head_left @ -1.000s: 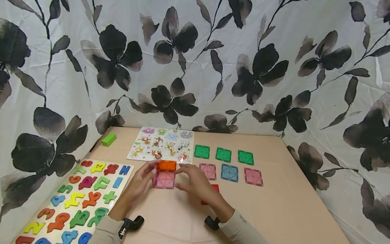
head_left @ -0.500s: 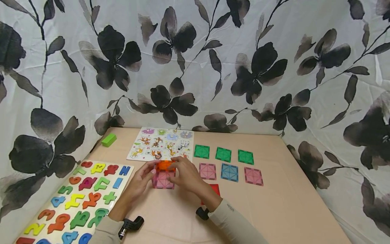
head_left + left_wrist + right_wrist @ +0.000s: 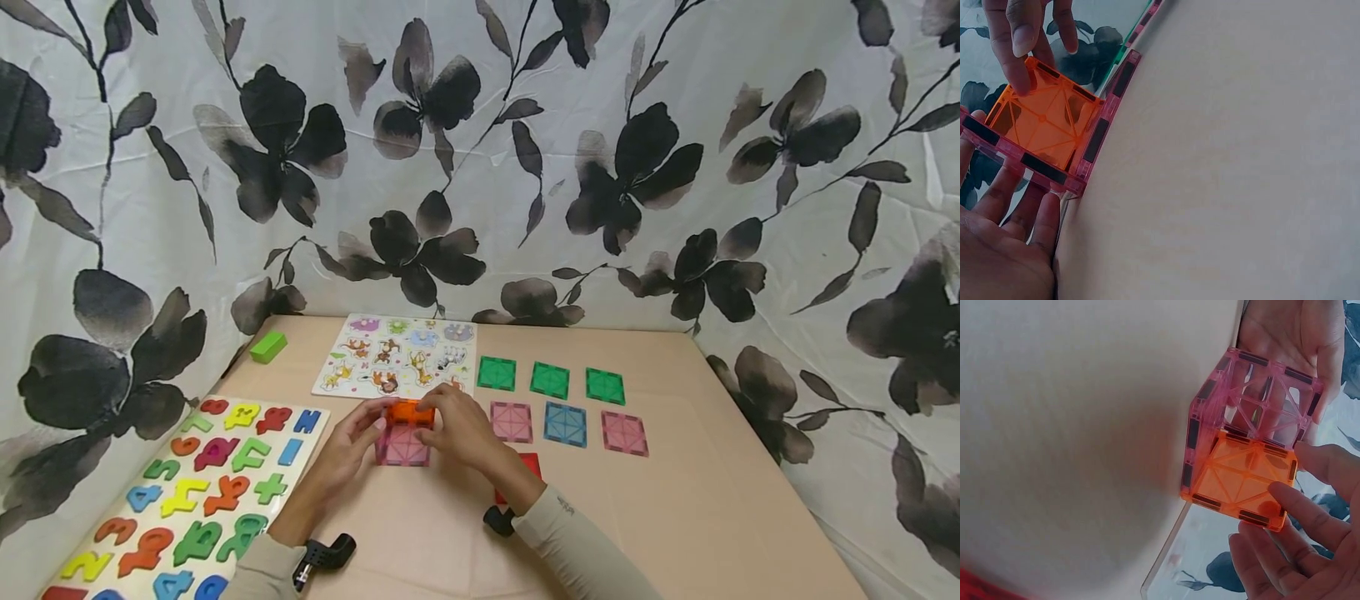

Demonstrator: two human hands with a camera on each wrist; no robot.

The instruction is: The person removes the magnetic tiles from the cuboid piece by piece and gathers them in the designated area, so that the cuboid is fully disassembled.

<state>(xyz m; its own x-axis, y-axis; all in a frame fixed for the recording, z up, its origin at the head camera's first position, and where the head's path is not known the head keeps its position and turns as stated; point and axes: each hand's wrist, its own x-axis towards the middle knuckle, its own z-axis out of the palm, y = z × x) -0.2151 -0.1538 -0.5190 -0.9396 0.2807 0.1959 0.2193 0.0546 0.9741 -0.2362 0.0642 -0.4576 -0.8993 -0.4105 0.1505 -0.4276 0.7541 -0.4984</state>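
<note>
Near the table's middle, a pink magnetic tile (image 3: 402, 450) lies flat. A second pink magnetic tile (image 3: 1267, 397) stands upright along its left side. Between them, an orange magnetic tile (image 3: 411, 413) stands on edge, meeting both. My right hand (image 3: 465, 431) pinches the orange tile, with one finger on the face toward me and other fingers behind it. My left hand (image 3: 347, 440) supports the upright pink tile from outside; its spread fingers (image 3: 999, 194) touch that tile's outer face in the left wrist view.
Three green tiles (image 3: 551, 380) form a back row at right; before them lie two pink tiles (image 3: 511, 422) and a blue one (image 3: 566, 425). A red piece (image 3: 529, 463) is partly hidden by my right wrist. An animal puzzle board (image 3: 397, 354), letter board (image 3: 197, 492) and green block (image 3: 268, 345) surround the left.
My right hand has moved left from beside the orange tile and now pinches it. The orange tile has shifted slightly toward me. My left hand has stayed nearly still.
</note>
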